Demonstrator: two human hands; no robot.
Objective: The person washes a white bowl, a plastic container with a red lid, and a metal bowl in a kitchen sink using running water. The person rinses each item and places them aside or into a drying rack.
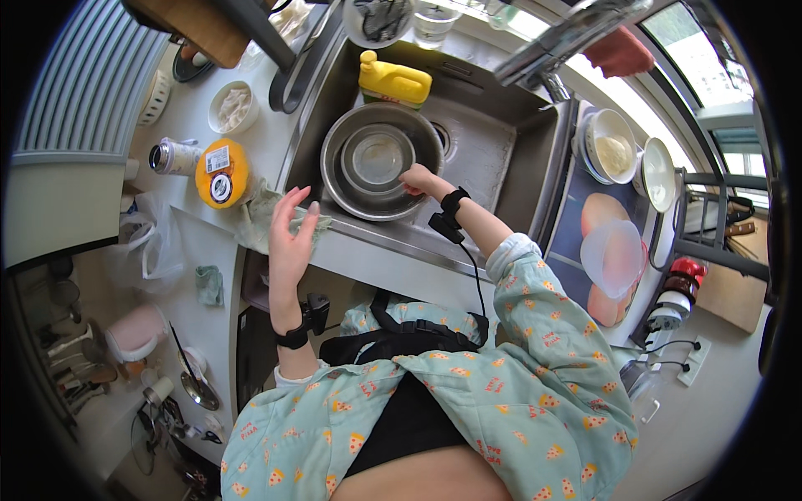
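Note:
In the stainless steel sink (482, 94) stands a large metal basin (333, 169) with a smaller metal bowl (376, 158) inside it. My right hand (420, 180) grips the smaller bowl's rim at its right side, fingers curled. The fingertips are partly hidden there. My left hand (292, 233) is raised over the counter at the sink's front left corner, empty, with thumb and fingers apart. Beneath and beside it lies a pale green cloth (255, 216). A yellow jug-shaped bottle (396, 82) lies behind the basin, against the sink's back left.
A chrome faucet (539, 56) reaches in over the back right. Left of the sink are an orange-lidded container (223, 175), a thermos (175, 156) and a white bowl (233, 108). On the right stand stacked bowls (609, 147) and a translucent lid (611, 258).

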